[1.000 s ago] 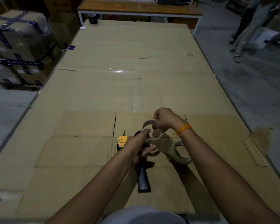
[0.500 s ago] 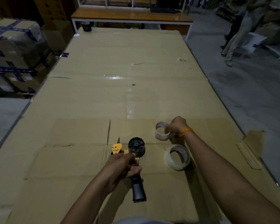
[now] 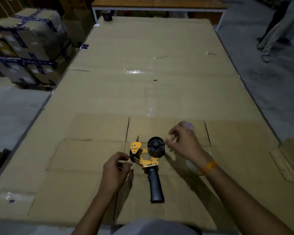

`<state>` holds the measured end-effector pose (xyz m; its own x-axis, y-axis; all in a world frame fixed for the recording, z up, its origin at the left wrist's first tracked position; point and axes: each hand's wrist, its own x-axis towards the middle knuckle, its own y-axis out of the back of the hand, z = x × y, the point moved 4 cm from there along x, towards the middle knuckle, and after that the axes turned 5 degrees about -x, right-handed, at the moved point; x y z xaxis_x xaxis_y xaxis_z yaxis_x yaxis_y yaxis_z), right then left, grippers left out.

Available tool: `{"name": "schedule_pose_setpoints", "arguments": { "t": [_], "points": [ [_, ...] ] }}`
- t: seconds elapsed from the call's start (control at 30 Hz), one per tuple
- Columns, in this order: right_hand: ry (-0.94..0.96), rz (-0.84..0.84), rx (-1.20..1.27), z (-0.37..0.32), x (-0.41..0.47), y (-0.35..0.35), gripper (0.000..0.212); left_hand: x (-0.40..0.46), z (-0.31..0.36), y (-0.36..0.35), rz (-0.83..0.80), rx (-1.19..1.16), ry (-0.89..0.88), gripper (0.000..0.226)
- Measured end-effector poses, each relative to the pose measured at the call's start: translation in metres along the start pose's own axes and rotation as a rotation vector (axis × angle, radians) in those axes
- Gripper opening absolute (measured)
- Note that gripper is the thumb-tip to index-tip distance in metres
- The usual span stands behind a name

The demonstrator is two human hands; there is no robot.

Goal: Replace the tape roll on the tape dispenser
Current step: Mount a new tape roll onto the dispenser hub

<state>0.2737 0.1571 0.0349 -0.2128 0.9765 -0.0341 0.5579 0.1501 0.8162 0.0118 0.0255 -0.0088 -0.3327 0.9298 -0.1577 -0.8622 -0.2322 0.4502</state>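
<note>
The tape dispenser (image 3: pixel 149 160) lies on its side on the cardboard-covered table (image 3: pixel 143 92). It has a yellow frame, a bare black spool hub and a black handle pointing toward me. My left hand (image 3: pixel 116 168) hovers just left of its roller end, fingers loosely curled and holding nothing. My right hand (image 3: pixel 183 143), blurred by motion, hangs just right of the hub with its fingers apart and empty. A nearly used-up tape roll (image 3: pixel 186 125) peeks out behind that hand. A fuller clear tape roll (image 3: pixel 191 167) lies mostly hidden under my right wrist.
Stacked wrapped cartons (image 3: pixel 24 46) stand off the table's left side. A dark round object (image 3: pixel 107 15) sits at the far left corner of the table, with a wooden bench (image 3: pixel 158 4) behind it. A person (image 3: pixel 277 29) stands on the floor at the far right.
My right hand set the nearly used-up roll down on the table and drew back toward the hub. My left hand let go of the dispenser, which now lies free.
</note>
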Motion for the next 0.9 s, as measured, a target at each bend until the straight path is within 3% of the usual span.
{"name": "schedule_pose_setpoints", "arguments": {
  "t": [0.13,0.3,0.63,0.9],
  "points": [
    [0.130,-0.232,-0.019,-0.034,-0.044,-0.056,0.037,0.006,-0.014,-0.006,-0.005,0.060,-0.105,0.020],
    [0.320,-0.228,-0.178,-0.065,-0.057,-0.107,0.056,0.009,-0.022,-0.014,0.001,0.052,-0.111,0.037],
    [0.416,-0.190,-0.117,-0.069,-0.060,-0.110,0.015,0.007,-0.028,-0.018,-0.097,0.011,-0.116,0.061],
    [0.375,-0.158,-0.055,-0.064,-0.071,-0.091,0.053,0.001,-0.029,-0.019,-0.130,-0.041,-0.020,0.064]
  ]
}}
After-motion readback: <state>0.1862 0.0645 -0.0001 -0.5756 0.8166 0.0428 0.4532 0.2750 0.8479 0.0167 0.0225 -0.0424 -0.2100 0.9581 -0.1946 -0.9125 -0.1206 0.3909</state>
